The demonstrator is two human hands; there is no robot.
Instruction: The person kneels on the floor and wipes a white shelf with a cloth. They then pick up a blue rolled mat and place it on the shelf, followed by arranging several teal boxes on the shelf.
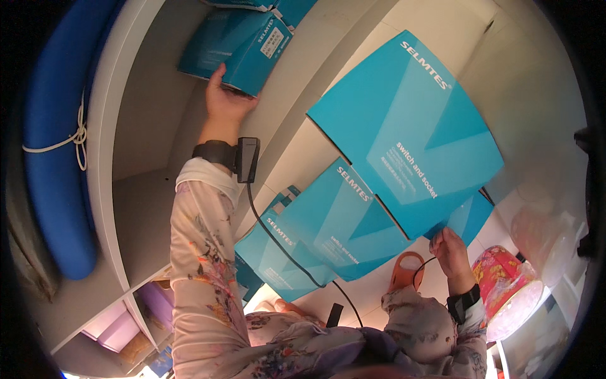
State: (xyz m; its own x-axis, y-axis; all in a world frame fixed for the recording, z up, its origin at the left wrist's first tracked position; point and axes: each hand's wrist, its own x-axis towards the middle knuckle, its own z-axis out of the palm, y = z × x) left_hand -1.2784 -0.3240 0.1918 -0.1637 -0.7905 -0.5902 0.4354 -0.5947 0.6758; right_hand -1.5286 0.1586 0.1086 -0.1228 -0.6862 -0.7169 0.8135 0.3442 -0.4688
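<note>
My left hand (227, 101) reaches up into a shelf compartment and grips a teal cardboard box (233, 47) at its lower end. The thumb lies along the box's side, and the other fingers are mostly hidden beneath it. Lower right, my right hand (451, 256) has its fingers curled at the near edge of a large teal box (404, 126). Part of another teal box (470, 218) shows just behind those fingers. Two more teal boxes, a middle one (353, 215) and a nearer one (278, 256), lie overlapping to the left of the large one.
The pale shelf frame (120, 107) curves along the left, with a blue wrapped roll (60, 151) tied with white cord beyond it. A red flowered round container (505, 284) stands at right. Orange slippers (405, 270) show on the tiled floor. A black cable (278, 237) hangs from my left wrist.
</note>
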